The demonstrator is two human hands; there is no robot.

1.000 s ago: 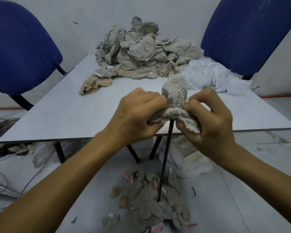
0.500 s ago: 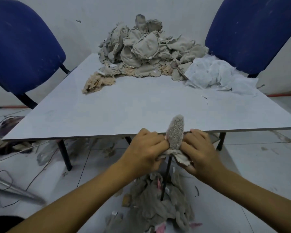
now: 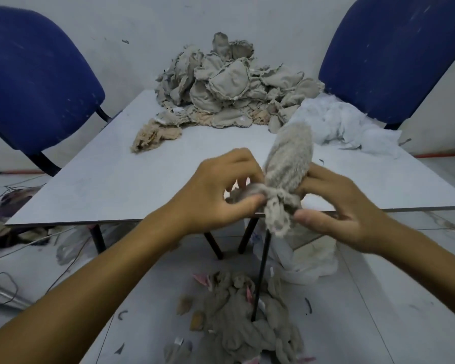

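Note:
A fuzzy grey fabric piece [image 3: 290,158] stands upright over the top of a thin black rod [image 3: 260,274] in front of the table's near edge. My left hand [image 3: 216,195] pinches the bunched lower hem of the fabric from the left. My right hand [image 3: 336,206] grips the same hem from the right, thumb in front. The rod runs down to the floor among grey fabric pieces [image 3: 247,319]. Its top is hidden inside the fabric.
A grey table [image 3: 111,179] carries a heap of beige fabric shells [image 3: 229,85], a tan piece [image 3: 153,136] and white stuffing [image 3: 344,127]. Blue chairs [image 3: 34,82] [image 3: 394,48] flank it. White bags [image 3: 313,258] lie under the table, and cables [image 3: 24,248] on the left floor.
The fabric on the rod and both hands now sit higher and nearer than half a second ago. More of the fuzzy fabric shows above my fingers, and the hem hangs lower.

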